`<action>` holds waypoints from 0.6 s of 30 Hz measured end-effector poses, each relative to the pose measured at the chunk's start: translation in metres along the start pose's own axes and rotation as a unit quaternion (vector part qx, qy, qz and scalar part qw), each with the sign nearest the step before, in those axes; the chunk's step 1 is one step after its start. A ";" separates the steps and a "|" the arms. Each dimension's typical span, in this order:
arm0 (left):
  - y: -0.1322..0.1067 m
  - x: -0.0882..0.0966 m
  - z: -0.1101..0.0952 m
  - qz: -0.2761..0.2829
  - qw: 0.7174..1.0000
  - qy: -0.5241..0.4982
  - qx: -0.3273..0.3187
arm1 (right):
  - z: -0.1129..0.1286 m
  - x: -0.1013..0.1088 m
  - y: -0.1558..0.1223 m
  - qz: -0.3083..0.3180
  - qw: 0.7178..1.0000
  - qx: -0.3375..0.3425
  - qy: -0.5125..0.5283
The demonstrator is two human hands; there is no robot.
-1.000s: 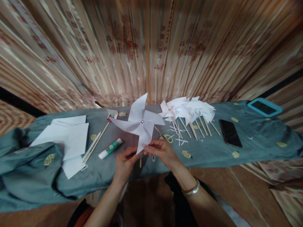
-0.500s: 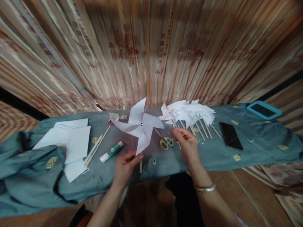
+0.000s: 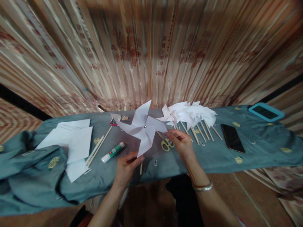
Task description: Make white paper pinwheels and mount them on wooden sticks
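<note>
A white paper pinwheel (image 3: 145, 127) with a shiny pin at its centre stands over the middle of the table, its blades facing me. My left hand (image 3: 127, 165) is closed around its wooden stick (image 3: 141, 168), just below the lowest blade, which partly covers the grip. At the tip of the right-hand blade are the closed thumb and fingers of my right hand (image 3: 181, 143), touching the paper. Yellow-green scissors (image 3: 167, 144) lie beneath, between the pinwheel and that hand. To the left lies a glue stick (image 3: 113, 152) with a green label.
Several finished pinwheels (image 3: 194, 115) overlap at the back right. A dark phone (image 3: 232, 138) and a blue-framed device (image 3: 266, 112) lie farther right. White paper sheets (image 3: 79, 142), thin sticks (image 3: 98, 148) and a small red box (image 3: 115, 120) are on the left. A curtain (image 3: 151, 56) hangs behind.
My right hand has moved left to the tip of the pinwheel's blade. My left hand keeps its hold on the stick. The whole view has shifted slightly.
</note>
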State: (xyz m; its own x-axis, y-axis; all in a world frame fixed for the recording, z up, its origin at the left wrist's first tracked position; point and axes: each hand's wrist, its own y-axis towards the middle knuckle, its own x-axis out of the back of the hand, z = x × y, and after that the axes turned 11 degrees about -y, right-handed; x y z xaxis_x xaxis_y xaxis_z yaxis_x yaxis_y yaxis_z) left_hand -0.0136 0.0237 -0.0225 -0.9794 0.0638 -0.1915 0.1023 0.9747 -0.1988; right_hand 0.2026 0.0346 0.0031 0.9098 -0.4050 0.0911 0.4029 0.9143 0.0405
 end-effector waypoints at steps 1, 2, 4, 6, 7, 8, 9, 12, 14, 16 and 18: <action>0.000 0.000 -0.001 0.000 1.000 -0.006 0.000 | 0.000 0.000 -0.001 0.005 1.000 -0.004 0.002; 0.000 0.000 -0.002 0.000 1.000 -0.011 0.000 | 0.000 -0.001 -0.002 0.010 1.000 -0.008 0.005; 0.000 0.000 -0.004 0.000 1.000 -0.016 0.001 | 0.000 -0.002 -0.005 0.017 1.000 -0.016 0.016; 0.001 0.000 -0.005 -0.002 1.000 -0.015 0.003 | -0.001 -0.003 -0.006 0.024 0.999 -0.025 0.027; 0.001 0.000 -0.005 -0.005 1.000 -0.014 0.004 | 0.000 -0.004 -0.007 0.027 0.999 -0.029 0.030; 0.001 0.001 -0.005 -0.007 1.000 -0.013 0.003 | 0.000 -0.004 -0.007 0.031 0.999 -0.031 0.033; 0.001 0.001 -0.004 -0.008 1.000 -0.010 0.001 | 0.001 -0.004 -0.008 0.034 0.998 -0.031 0.035; 0.001 0.002 -0.004 0.000 1.000 0.001 -0.001 | 0.002 -0.004 -0.007 0.037 0.998 -0.028 0.045; 0.001 0.002 -0.005 0.006 1.000 -0.002 0.000 | 0.002 -0.003 -0.007 0.030 0.998 -0.031 0.054; 0.001 0.002 -0.005 0.009 1.000 -0.011 0.003 | 0.002 -0.002 -0.007 0.016 0.998 -0.034 0.058; 0.002 0.003 -0.005 0.010 1.000 -0.017 0.005 | 0.002 -0.001 -0.007 0.005 0.998 -0.035 0.059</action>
State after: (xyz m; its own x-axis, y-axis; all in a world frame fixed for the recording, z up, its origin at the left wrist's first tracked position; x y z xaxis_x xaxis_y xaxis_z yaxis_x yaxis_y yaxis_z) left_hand -0.0169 0.0264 -0.0185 -0.9707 0.0753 -0.2282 0.1234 0.9711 -0.2044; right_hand 0.1987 0.0290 0.0043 0.9173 -0.3973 -0.0266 0.3966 0.9175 -0.0300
